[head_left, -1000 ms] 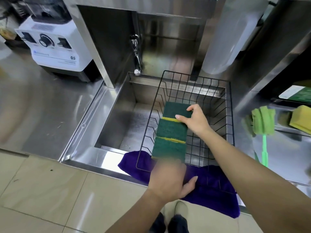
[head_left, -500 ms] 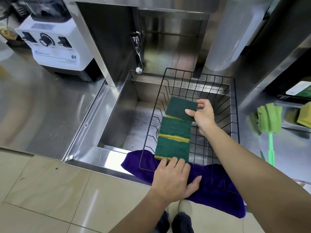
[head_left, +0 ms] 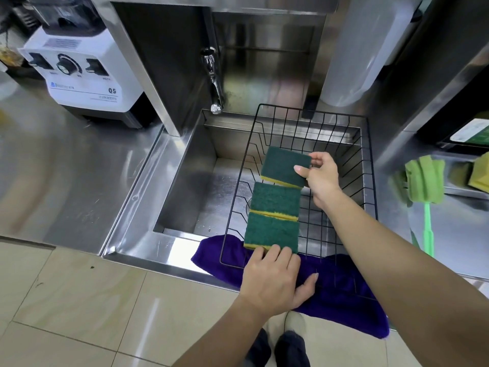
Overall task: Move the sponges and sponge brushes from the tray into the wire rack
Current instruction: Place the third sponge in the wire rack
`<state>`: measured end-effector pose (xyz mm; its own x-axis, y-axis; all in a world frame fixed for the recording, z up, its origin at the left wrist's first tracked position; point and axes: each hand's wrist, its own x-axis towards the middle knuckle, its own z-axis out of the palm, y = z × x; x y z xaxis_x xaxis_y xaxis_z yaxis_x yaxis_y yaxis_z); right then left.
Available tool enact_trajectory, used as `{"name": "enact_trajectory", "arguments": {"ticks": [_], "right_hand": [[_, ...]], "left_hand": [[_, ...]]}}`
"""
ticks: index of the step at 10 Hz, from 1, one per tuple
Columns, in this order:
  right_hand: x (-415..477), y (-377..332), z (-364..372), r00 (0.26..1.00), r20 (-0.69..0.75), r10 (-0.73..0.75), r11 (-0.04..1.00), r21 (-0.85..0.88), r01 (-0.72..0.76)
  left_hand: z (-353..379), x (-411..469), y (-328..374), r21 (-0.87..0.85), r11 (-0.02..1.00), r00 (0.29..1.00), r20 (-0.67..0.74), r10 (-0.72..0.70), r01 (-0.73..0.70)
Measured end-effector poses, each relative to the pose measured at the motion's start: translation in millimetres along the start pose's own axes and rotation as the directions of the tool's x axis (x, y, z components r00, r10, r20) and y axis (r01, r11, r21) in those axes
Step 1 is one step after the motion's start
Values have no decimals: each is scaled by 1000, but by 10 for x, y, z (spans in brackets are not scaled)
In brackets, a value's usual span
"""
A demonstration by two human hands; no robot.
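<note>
Three green-and-yellow sponges stand in a row in the left side of the black wire rack (head_left: 369,181). My right hand (head_left: 321,173) grips the far sponge (head_left: 284,166) by its right edge, tilted. The middle sponge (head_left: 275,198) leans behind the near sponge (head_left: 271,231). My left hand (head_left: 275,282) rests at the rack's front rim, fingertips touching the near sponge's lower edge. At the right, a green sponge brush (head_left: 424,186) and a yellow sponge (head_left: 480,173) lie on the tray (head_left: 460,190).
The rack sits over a steel sink (head_left: 185,186) with a purple cloth (head_left: 341,295) under its front edge. A tap (head_left: 214,83) hangs at the sink's back left. A white blender base (head_left: 76,72) stands on the left counter. A white cylinder (head_left: 365,49) stands behind the rack.
My right hand lifted and tilted the far sponge slightly away from the middle one. My left hand came up to the rack's front and settled against the near sponge.
</note>
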<state>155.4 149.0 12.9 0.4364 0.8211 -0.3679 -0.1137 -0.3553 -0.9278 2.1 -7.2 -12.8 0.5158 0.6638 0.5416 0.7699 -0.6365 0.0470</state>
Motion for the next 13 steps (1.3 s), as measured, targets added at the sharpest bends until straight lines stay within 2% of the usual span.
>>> {"name": "enact_trajectory", "arguments": {"ticks": [2,4,6,7,8,9,10,12,13], "right_hand": [[0,31,-27,994,101,34,992,-128,-21],[78,33,-17,989,147,15,917,-397,45],[72,-33,1,987,157,-34,716,-686,134],[1,-45,-52,977,203,-61,610,-767,198],[-93,-63,-186,970,235,-66,618,-753,225],[-197,-149,-391,963,235,-131,643,-719,263],[-295,-274,-657,955,178,-238,643,-708,292],[-376,-399,-1319,929,-60,-365,701,-675,231],[-378,-395,-1631,923,-150,-355,734,-656,176]], "left_hand": [[5,1,5,3,1000,1000,-2,-1,1],[-3,3,1,6,1000,1000,3,0,0],[-8,9,-4,3,1000,1000,-1,7,-7],[-8,14,-16,0,1000,1000,7,12,-12],[-5,8,-18,0,1000,1000,20,17,-17],[-27,7,-18,19,1000,999,38,22,-23],[-29,25,-23,25,999,997,70,39,-41],[-42,62,31,46,995,990,111,82,-87],[-45,190,273,16,996,988,126,91,-93]]}}
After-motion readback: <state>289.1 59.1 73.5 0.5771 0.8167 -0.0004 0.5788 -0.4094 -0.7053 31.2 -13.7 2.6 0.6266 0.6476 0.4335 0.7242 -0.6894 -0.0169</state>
